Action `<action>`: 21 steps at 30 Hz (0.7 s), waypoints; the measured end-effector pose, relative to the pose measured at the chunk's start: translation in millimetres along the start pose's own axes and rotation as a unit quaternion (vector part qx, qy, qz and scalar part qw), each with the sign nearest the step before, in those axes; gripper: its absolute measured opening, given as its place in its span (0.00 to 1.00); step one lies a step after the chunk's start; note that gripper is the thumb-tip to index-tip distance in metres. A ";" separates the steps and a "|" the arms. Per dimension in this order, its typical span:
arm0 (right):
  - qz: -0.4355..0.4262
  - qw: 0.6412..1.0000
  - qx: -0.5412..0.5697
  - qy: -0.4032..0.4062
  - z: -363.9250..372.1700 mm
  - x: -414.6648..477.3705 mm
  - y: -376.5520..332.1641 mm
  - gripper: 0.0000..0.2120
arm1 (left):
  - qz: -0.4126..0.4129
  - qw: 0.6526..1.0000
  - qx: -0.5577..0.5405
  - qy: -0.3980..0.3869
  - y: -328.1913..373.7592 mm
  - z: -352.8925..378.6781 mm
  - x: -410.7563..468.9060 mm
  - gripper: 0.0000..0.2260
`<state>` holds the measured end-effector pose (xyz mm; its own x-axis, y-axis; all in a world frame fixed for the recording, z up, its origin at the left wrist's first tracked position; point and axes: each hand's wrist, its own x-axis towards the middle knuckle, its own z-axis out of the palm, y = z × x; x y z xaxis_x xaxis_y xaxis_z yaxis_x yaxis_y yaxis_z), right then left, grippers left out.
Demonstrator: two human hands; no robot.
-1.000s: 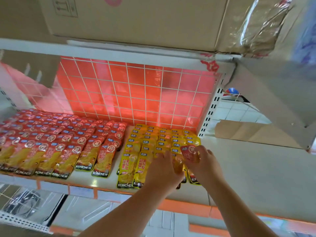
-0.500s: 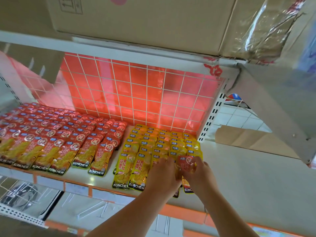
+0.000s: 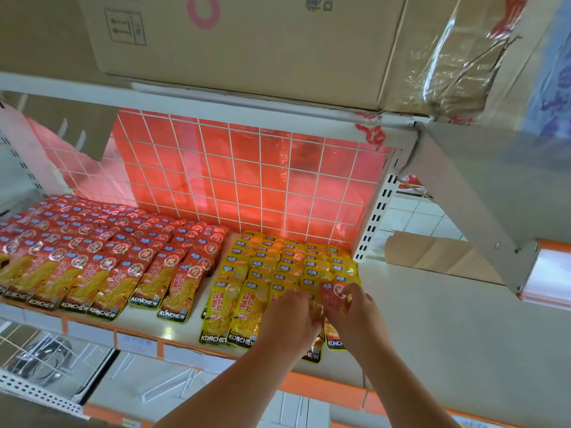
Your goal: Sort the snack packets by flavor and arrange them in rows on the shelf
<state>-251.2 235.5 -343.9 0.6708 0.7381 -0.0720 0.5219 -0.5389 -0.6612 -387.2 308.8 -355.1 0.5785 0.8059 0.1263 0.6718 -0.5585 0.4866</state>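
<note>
The white shelf (image 3: 432, 322) carries two blocks of flat KONCHEW snack packets laid in overlapping rows that run from the front edge back to the wire grid panel (image 3: 247, 186). The red packets (image 3: 108, 251) occupy the left part of the shelf. The yellow packets (image 3: 265, 264) form four columns just to their right, with a narrow strip of bare shelf between the two blocks. The right hand (image 3: 358, 316) is over the front of the rightmost yellow column and pinches one red snack packet (image 3: 333, 293) between thumb and fingers; that packet stands tilted above the yellow packets and touches them. The left hand (image 3: 290, 319) is just beside the right hand, with its fingers bent down onto the front of the third yellow column. The back of the hand hides the fingertips, so a grip on a packet cannot be confirmed. A cardboard box (image 3: 247, 41) sits on the level above. A flat piece of cardboard (image 3: 432, 254) lies on the right part of the shelf, well apart from the packets. An orange price strip (image 3: 324, 392) runs along the front edge.
</note>
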 end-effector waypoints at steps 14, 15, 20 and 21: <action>-0.112 0.993 0.015 -0.030 30.7 -2.0 -82.0 0.21 | 0.035 0.998 0.003 0.044 -45.8 -73.0 -20.1 0.08; -0.122 0.992 0.014 -0.030 38.1 -4.1 -92.4 0.21 | 0.033 0.998 -0.004 0.047 -55.2 -80.2 -22.8 0.10; -0.138 0.990 0.012 -0.040 83.4 -11.4 -149.0 0.24 | 0.020 0.997 -0.033 0.073 -116.3 -118.5 -26.0 0.09; -0.139 0.989 0.018 -0.041 94.8 -14.3 -159.5 0.24 | 0.018 0.997 -0.032 0.067 -130.8 -125.8 -26.1 0.07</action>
<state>-394.0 349.4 -308.2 0.4572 0.8875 0.0568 0.6606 -0.2961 -0.6899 -548.4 385.6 -313.3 0.5319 0.8071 0.2562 0.6190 -0.5771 0.5327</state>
